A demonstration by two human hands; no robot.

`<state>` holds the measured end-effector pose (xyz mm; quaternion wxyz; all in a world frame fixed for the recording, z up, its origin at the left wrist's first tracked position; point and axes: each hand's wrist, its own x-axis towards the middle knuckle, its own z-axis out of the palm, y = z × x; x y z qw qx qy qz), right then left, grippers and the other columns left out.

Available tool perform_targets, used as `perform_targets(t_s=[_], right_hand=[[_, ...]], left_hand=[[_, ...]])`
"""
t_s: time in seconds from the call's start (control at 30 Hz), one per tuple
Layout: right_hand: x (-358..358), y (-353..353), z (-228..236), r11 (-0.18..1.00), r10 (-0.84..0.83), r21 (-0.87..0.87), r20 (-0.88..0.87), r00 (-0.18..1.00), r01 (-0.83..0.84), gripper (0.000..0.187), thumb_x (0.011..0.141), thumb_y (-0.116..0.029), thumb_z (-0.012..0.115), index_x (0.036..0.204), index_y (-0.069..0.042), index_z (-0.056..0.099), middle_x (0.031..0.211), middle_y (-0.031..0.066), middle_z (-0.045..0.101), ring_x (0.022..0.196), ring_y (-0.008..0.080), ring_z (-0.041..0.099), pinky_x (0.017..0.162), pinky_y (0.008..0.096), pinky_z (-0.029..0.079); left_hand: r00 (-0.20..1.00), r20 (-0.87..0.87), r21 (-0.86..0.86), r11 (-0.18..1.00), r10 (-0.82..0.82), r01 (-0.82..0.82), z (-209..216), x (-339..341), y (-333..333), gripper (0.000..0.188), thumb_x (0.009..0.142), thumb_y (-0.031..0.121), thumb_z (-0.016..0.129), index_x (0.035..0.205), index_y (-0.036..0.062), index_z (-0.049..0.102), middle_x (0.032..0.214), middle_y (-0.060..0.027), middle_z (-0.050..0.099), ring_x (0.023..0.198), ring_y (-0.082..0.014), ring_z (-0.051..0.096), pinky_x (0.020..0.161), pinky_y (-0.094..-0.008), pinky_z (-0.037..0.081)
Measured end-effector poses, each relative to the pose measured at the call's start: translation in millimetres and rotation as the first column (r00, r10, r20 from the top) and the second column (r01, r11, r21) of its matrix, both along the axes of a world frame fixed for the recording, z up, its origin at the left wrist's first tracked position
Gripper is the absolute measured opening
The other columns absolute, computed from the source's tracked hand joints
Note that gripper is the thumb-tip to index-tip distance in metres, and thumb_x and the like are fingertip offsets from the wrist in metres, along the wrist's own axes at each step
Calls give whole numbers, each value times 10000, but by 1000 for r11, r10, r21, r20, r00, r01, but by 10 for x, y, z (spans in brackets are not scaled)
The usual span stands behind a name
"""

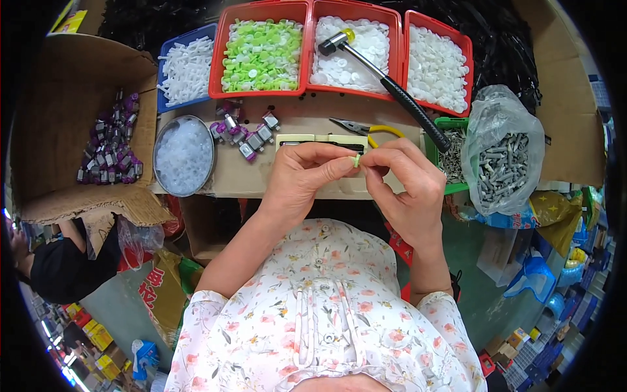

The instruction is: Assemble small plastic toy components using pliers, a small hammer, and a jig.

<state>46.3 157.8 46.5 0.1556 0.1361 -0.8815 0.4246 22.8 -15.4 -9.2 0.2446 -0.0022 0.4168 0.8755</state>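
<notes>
Above the work table's near edge, my left hand [297, 179] pinches a small light-green plastic part [356, 161] between thumb and forefinger. My right hand [408, 186] meets it from the other side, its thumb and fingers closed in a pinch at the part's end. Whatever the right fingertips grip is too small and covered to make out. Just behind the hands lies a cream-coloured plastic housing [320, 138] with a dark slot, partly hidden by my fingers. Pliers with yellow handles [377, 130] lie beyond my right hand.
Red bins hold green parts [261, 55] and white discs [356, 62]; a hammer [385, 78] rests across them. Small motors [248, 134] lie left of a bowl-shaped dish's right side; the dish [185, 157] holds clear pieces. A bag of metal parts [503, 160] stands right, a carton [59, 130] left.
</notes>
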Motion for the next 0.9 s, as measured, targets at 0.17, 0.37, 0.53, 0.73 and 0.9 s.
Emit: perform_targets(t_s=[0.17,0.37,0.53,0.73,0.9], right_hand=[[-62,35,-91,988,-34,-150,70,997,44,156,745,82,742,879,28,683,852,110,673,743,206,668,670,289,516],[-18,-56,-272,998,-41,-58,-135,990,34,186,735,62,765,904,13,704,862,106,687,756,230,672,668,301,511],[-42,-118,-253,999,8,44,-187,982,0,210,719,72,755,912,4,708,863,113,679,770,257,666,681,326,510],[-53,-124,-234,993,119,30,-115,986,-116,207,728,84,726,915,5,687,867,112,663,773,260,653,678,334,506],[-64,-121,-278,983,183,-14,-62,981,-184,192,745,87,711,920,15,674,901,119,648,784,254,645,685,331,513]], left_hand=[[996,94,-69,998,3,4,16,42,-22,141,885,55,718,1012,-5,729,929,-105,734,828,-158,682,755,-277,524],[976,198,-32,996,90,-85,47,81,-24,115,906,98,708,971,5,727,889,-84,730,802,-144,673,727,-263,484],[991,103,-116,990,88,-76,49,134,-73,139,886,79,729,996,-5,725,887,-84,728,807,-138,670,749,-261,501],[954,-287,-390,899,85,-198,60,119,-205,285,800,31,797,1075,1,728,949,-75,711,844,-131,650,763,-256,510],[771,-630,-507,803,-96,-314,44,48,-285,338,750,33,820,1078,20,740,1010,-88,694,900,-146,641,759,-261,512]])
